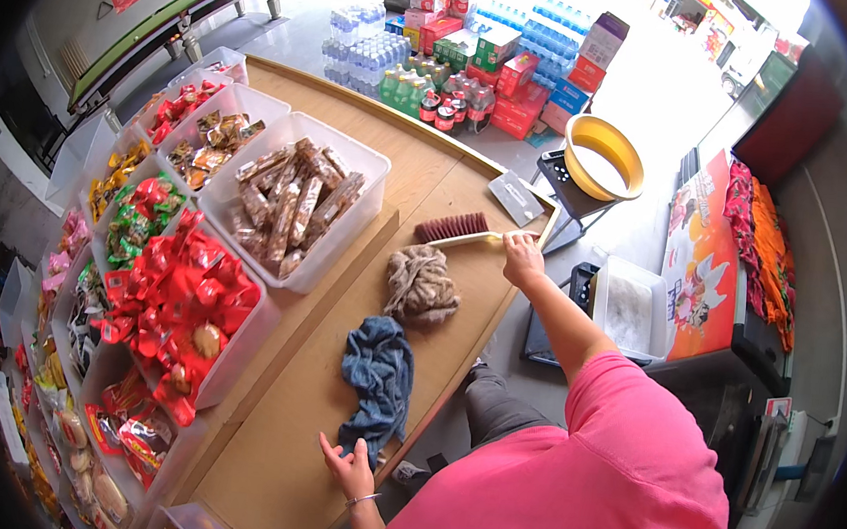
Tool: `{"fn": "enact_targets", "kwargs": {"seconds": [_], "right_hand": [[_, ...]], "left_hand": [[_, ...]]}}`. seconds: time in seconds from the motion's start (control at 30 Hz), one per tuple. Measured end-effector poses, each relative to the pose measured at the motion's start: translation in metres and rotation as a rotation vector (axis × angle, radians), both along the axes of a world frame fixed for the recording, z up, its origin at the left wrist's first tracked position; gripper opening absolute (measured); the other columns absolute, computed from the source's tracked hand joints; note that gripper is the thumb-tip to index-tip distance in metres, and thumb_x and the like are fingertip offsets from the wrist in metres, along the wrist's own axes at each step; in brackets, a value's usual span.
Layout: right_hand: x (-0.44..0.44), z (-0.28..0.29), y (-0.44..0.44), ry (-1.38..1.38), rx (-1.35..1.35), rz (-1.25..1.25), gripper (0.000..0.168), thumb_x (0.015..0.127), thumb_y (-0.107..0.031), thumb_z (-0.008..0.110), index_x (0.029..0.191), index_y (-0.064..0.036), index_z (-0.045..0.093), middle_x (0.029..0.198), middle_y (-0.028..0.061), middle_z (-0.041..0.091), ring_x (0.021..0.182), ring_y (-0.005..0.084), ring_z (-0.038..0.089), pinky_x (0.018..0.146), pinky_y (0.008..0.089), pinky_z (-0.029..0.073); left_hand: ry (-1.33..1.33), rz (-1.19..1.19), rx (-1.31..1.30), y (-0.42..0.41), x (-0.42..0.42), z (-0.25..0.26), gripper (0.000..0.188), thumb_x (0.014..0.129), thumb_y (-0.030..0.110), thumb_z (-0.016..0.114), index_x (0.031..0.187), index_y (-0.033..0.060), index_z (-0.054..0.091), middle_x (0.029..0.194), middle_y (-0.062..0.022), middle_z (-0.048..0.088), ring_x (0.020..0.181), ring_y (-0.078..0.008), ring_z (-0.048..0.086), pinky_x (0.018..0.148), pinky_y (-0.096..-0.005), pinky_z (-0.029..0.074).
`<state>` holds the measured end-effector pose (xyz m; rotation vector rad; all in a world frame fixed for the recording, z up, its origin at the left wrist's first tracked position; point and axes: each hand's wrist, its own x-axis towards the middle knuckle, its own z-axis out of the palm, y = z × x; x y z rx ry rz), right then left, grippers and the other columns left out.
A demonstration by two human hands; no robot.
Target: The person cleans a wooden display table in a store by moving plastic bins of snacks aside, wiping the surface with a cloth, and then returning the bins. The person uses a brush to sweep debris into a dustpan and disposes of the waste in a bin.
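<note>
My right hand (522, 259) grips the pale handle of a bench brush (452, 228) with dark red bristles, near the far end of the wooden counter (292, 411). Its bristles face away from me. Close below the brush lies a crumpled grey-brown cloth (422, 285), and nearer to me a crumpled blue cloth (378, 380). My left hand (351, 469) is beside the near end of the blue cloth, fingers spread and holding nothing. A flat grey plate (516, 198) lies at the counter's far corner, beyond the brush.
Plastic bins of wrapped snacks (372, 157) line the counter's left side. Off its right edge are a yellow basin (634, 162) on a dark stand and a white tub (665, 306) of cloudy water. Bottled drinks (407, 92) and cartons stand on the floor beyond.
</note>
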<state>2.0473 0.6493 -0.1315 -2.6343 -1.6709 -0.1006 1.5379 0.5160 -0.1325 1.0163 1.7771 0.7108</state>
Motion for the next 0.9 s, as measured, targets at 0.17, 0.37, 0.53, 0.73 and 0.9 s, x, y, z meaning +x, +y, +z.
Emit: {"fn": "enact_targets", "kwargs": {"seconds": [0.17, 0.37, 0.53, 0.73, 0.9], "right_hand": [[0.074, -0.048, 0.042, 0.029, -0.104, 0.247, 0.035, 0.069, -0.011, 0.064, 0.104, -0.009, 0.061, 0.102, 0.0064, 0.06, 0.109, 0.0284, 0.052, 0.092, 0.0474, 0.043], [0.116, -0.004, 0.044, 0.435, 0.321, 0.213, 0.021, 0.067, -0.01, 0.062, 0.088, -0.007, 0.059, 0.088, 0.0118, 0.059, 0.097, 0.0312, 0.056, 0.078, 0.0432, 0.047], [0.193, 0.012, 0.025, 1.059, 0.653, -0.217, 0.018, 0.068, -0.006, 0.058, 0.084, 0.002, 0.057, 0.078, 0.0114, 0.054, 0.075, 0.0239, 0.054, 0.069, 0.0334, 0.045], [0.215, 0.034, -0.006, 1.151, 0.631, -0.237, 0.017, 0.068, -0.001, 0.056, 0.084, 0.004, 0.057, 0.079, 0.0041, 0.048, 0.073, 0.013, 0.048, 0.065, 0.0255, 0.041], [0.18, 0.046, 0.002, 1.257, 0.576, -0.11, 0.017, 0.066, 0.003, 0.056, 0.083, 0.003, 0.056, 0.079, 0.0015, 0.047, 0.072, 0.0103, 0.049, 0.064, 0.0229, 0.04]], "left_hand": [[0.725, -0.212, -0.16, 0.076, 0.125, -0.015, 0.11, 0.072, 0.07, 0.067, 0.156, 0.0226, 0.015, 0.119, -0.0299, 0.047, 0.114, -0.0484, 0.044, 0.1, -0.0527, 0.038], [0.754, -0.237, -0.185, 0.144, 0.24, -0.027, 0.111, 0.072, 0.075, 0.063, 0.156, 0.0213, 0.013, 0.122, -0.0306, 0.047, 0.113, -0.0496, 0.048, 0.1, -0.0517, 0.039], [0.769, -0.378, -0.099, 0.188, 0.323, -0.022, 0.096, 0.067, 0.057, 0.072, 0.15, 0.0279, 0.032, 0.124, -0.0228, 0.045, 0.113, -0.0462, 0.047, 0.091, -0.0535, 0.045], [0.578, -0.711, 0.053, 0.203, 0.443, -0.006, 0.09, 0.069, 0.055, 0.072, 0.148, 0.0334, 0.035, 0.117, -0.0191, 0.049, 0.109, -0.0425, 0.049, 0.091, -0.0506, 0.046], [0.118, -0.635, 0.338, 0.195, 0.412, -0.017, 0.09, 0.073, 0.034, 0.077, 0.151, 0.0255, 0.032, 0.107, -0.0202, 0.055, 0.1, -0.0381, 0.056, 0.092, -0.046, 0.046]]}}
